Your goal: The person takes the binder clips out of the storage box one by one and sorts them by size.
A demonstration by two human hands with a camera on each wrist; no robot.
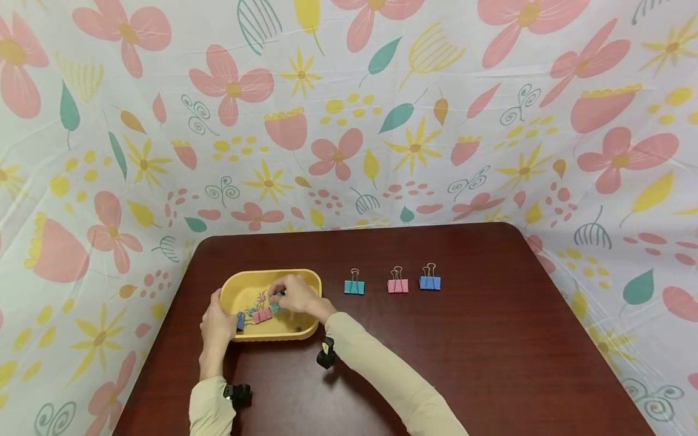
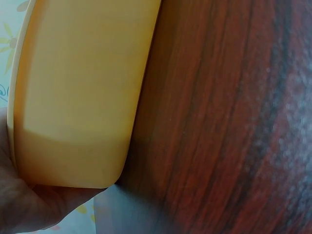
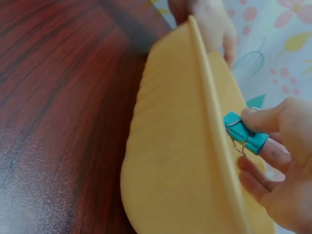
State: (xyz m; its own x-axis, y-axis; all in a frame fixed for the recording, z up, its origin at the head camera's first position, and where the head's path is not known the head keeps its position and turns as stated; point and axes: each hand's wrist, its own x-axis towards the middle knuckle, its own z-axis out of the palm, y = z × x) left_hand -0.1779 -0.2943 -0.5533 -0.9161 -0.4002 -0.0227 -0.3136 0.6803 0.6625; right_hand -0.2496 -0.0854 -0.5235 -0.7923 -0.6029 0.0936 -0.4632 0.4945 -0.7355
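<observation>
A yellow plastic tub [image 1: 311, 280] stands at the left of the table with several binder clips inside, among them a pink binder clip [image 1: 262, 314] and a blue one by the left wall. My left hand [image 1: 217, 321] grips the tub's left end, fingers over the rim; the left wrist view shows that hand at the tub's corner. Over the inside of the tub, my right hand [image 1: 297, 295] pinches a teal binder clip [image 3: 243, 132] between thumb and fingers, plainest in the right wrist view.
Right of the tub, a teal binder clip [image 1: 354, 287], a pink binder clip [image 1: 398, 286] and a blue binder clip [image 1: 430, 283] stand in a row on the dark wooden table [image 1: 491, 339]. A flower-patterned cloth [image 1: 338, 91] hangs behind the table and at its sides.
</observation>
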